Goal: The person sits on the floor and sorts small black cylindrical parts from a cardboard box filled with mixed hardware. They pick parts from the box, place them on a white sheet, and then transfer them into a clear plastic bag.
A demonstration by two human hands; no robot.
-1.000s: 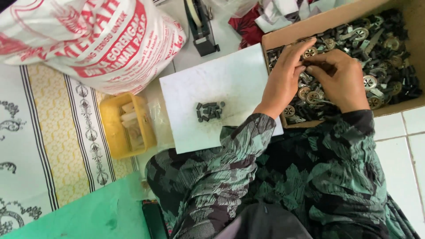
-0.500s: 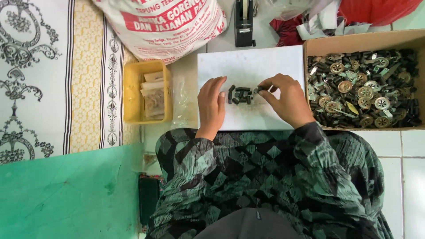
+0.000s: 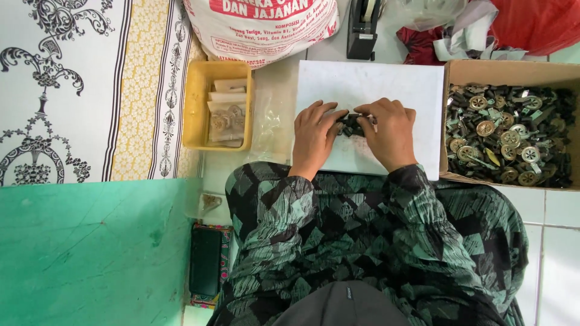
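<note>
A small pile of dark metal parts [image 3: 351, 125] lies on a white board [image 3: 417, 90] in front of me. My left hand [image 3: 313, 137] rests on the board at the pile's left, fingers curled against it. From the right, my right hand [image 3: 389, 133] closes its fingertips on the same pile. Both hands meet over the parts and partly hide them. To the right stands a cardboard box [image 3: 507, 71] filled with several dark and silver round parts [image 3: 507, 136].
A yellow tray [image 3: 199, 105] with small plastic bags sits left of the board. A large printed sack [image 3: 266, 24] and a black tape dispenser [image 3: 361, 27] stand behind. Red cloth [image 3: 531, 21] lies at the back right. A green surface [image 3: 90, 253] and a patterned mat [image 3: 72, 90] are at left.
My hands left the cardboard box and came to the board. They have since closed together over the small pile of parts.
</note>
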